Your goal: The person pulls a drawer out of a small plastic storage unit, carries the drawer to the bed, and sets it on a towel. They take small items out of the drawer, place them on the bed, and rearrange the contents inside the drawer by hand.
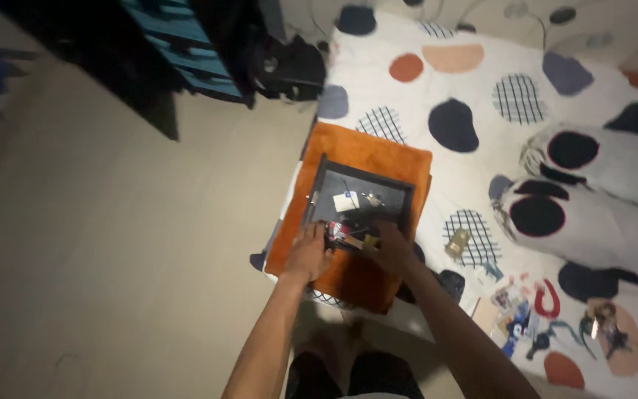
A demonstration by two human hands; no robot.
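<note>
Your left hand (pixel 309 253) and right hand (pixel 391 247) rest curled on the near rim of the dark tray (pixel 319 193) on the orange towel (pixel 378 153), grip unclear, so take that stiff, probably light tray by its rims, level, since small loose bits (pixel 352 201) could slide.

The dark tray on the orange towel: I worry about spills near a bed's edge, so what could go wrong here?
The dark tray sits on a folded orange towel at the bed's corner, so a push from the left hand or right hand might tip it floorward. Small items inside could scatter. Dim light makes them hard to tell apart.
</note>
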